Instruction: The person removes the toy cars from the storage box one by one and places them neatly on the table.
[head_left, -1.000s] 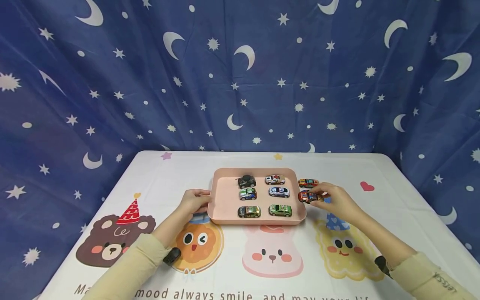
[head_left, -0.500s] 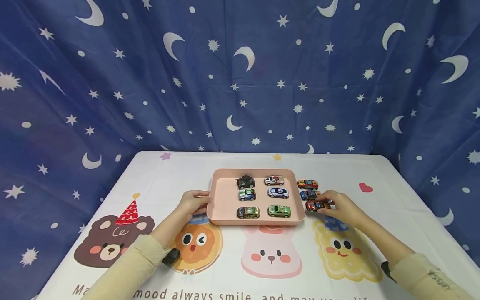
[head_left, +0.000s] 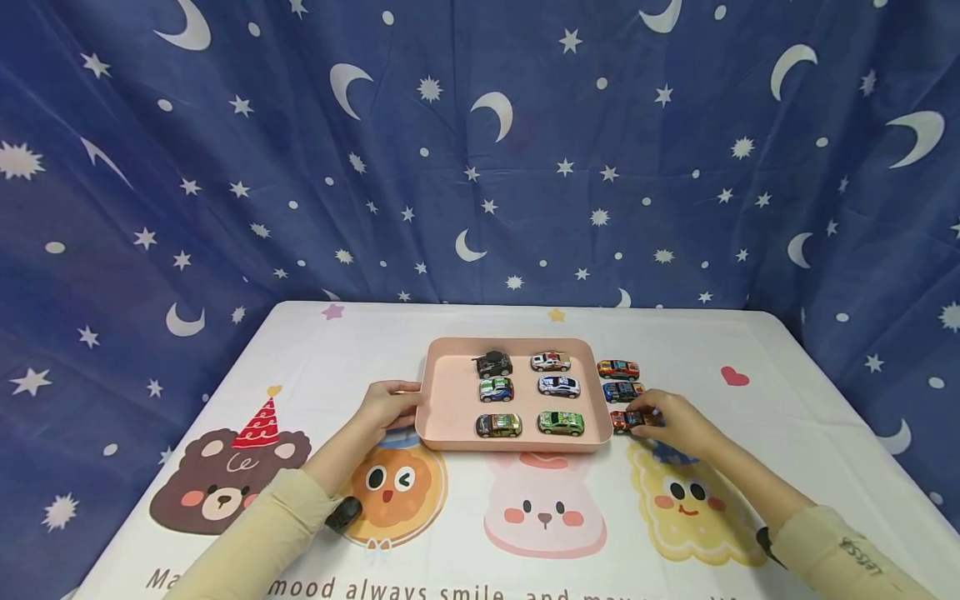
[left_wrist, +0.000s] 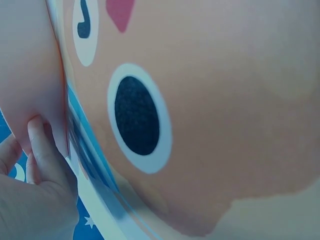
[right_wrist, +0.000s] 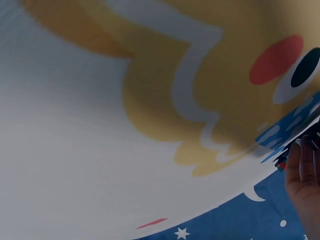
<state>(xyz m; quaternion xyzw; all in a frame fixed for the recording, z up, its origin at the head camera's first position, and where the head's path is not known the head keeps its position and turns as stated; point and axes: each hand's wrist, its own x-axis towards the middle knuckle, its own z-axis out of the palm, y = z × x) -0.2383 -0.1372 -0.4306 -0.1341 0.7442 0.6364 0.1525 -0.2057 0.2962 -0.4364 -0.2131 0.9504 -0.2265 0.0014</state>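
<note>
At the left end of the pink tray [head_left: 450,392], my left hand [head_left: 387,408] grips the rim; the left wrist view shows its thumb against the tray wall [left_wrist: 32,65]. My right hand [head_left: 678,423] pinches a red toy car [head_left: 624,422] just off the tray's right side, its fingers covering the car's right end. Directly behind that car sit a blue toy car [head_left: 621,392] and an orange-red toy car [head_left: 618,368], lined up along the tray. In the right wrist view, my right hand [right_wrist: 302,182] shows only at the right edge, its car mostly hidden.
Inside the tray stand two columns of toy vehicles, among them a black tank-like one [head_left: 493,364], a white car [head_left: 558,386] and a green car [head_left: 560,423]. A white cloth with cartoon prints [head_left: 543,517] covers the table. Behind it hangs a blue starry curtain [head_left: 420,200].
My right hand has brought the red car from over the blue car toward me, then slightly left, to the front of the row. The blue car is now uncovered. My left hand keeps its place.
</note>
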